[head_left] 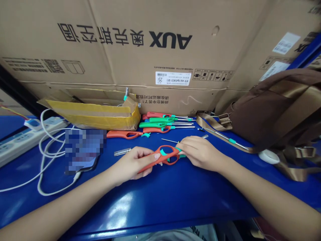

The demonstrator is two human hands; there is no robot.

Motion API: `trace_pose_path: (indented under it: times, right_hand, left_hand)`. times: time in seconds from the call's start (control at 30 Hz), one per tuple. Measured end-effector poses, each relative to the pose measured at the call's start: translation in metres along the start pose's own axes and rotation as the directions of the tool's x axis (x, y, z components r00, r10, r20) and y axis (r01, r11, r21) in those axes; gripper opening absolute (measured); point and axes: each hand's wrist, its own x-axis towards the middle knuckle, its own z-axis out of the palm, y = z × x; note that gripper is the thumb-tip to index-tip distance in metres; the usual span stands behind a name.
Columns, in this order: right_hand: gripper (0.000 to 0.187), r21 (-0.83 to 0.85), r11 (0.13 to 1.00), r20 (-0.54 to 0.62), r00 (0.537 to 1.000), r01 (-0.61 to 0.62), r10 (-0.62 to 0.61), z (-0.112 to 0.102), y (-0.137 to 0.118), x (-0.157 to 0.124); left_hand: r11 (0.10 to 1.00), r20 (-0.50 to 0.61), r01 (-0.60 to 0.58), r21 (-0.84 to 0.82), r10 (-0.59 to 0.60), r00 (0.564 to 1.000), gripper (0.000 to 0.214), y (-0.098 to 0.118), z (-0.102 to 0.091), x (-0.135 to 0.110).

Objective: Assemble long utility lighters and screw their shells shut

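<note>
My left hand (pixel 137 164) is closed around the handle of an orange long-nosed lighter (pixel 149 162), thumb on top. Two orange finger loops show side by side, as if the shell halves sit apart, with teal parts between them. My right hand (pixel 198 152) is closed over the lighter's front end, its fingertips hiding what lies there. Just behind the right fingers, a thin metal rod (pixel 170 140) points left. A clear, tube-like piece (pixel 122 152) lies beside my left hand. Farther back rest another orange lighter (pixel 120 134) and several green and red lighters (pixel 152 125) with metal nozzles.
An open carton with yellow tape (pixel 92 115) stands at the back left. A phone (pixel 84 152), white cable (pixel 54 194) and power strip (pixel 27 140) occupy the left. On the right are a brown bag (pixel 271 107), a loose metal nozzle (pixel 235 142) and a white rounded object (pixel 269 156).
</note>
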Motion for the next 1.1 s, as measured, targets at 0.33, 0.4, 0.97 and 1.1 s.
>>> trace_pose_path:
  times: [0.33,0.4,0.97,1.1]
  right_hand:
    - [0.029,0.079,0.995,0.121,0.992,-0.053,0.043,0.007,0.001,-0.001]
    - [0.029,0.120,0.989,0.219,0.974,-0.088,0.060,0.007,0.004,0.002]
    - [0.035,-0.249,0.738,0.217,0.707,-0.627,0.673,0.028,0.144,-0.014]
    - [0.036,-0.275,0.749,0.313,0.681,-0.603,0.663,0.033,0.156,-0.007]
  left_hand:
    - [0.998,0.063,0.062,-0.015,-0.061,0.996,0.047,0.000,-0.004,0.005]
    - [0.945,-0.043,-0.073,0.319,0.092,0.995,0.050,-0.001,0.001,0.001]
    - [0.281,0.075,-0.262,0.923,0.538,0.840,0.041,-0.023,-0.002,0.003]
    - [0.336,0.051,-0.259,0.906,0.519,0.853,0.042,-0.024,-0.003,0.003]
